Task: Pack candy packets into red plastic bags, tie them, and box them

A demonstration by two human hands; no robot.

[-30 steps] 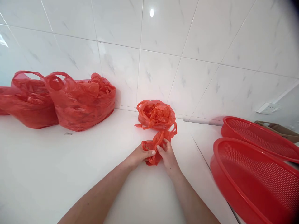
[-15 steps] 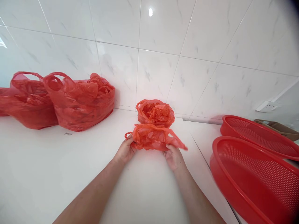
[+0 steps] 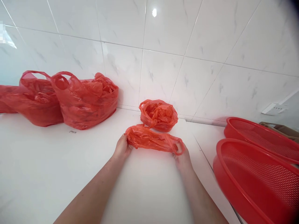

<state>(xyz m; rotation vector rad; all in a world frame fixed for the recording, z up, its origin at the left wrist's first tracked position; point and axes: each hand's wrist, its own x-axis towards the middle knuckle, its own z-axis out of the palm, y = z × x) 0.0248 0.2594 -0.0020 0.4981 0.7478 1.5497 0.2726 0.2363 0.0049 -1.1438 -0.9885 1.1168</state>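
A crumpled red plastic bag [image 3: 151, 140] stretches sideways between my two hands, just above the white table. My left hand [image 3: 123, 146] is closed on its left end. At the other end, my right hand [image 3: 183, 157] grips the bag beside a looped handle; some of its fingers are hidden behind the plastic. Right behind this bag stands a small red plastic bag [image 3: 161, 116], stuffed with more crumpled red plastic, near the tiled wall.
Large stuffed red bags [image 3: 86, 102] stand against the wall at the left. Two red mesh baskets [image 3: 233, 174] sit at the right, with a brown box [image 3: 280, 129] behind them. A wall socket [image 3: 274, 109] is above. A tiny scrap [image 3: 72, 132] lies on the white table [image 3: 58, 168].
The bag between my hands has been drawn out wider and flatter, and its right handle now hangs by my right hand. My hands have moved apart. The view has shifted slightly left.
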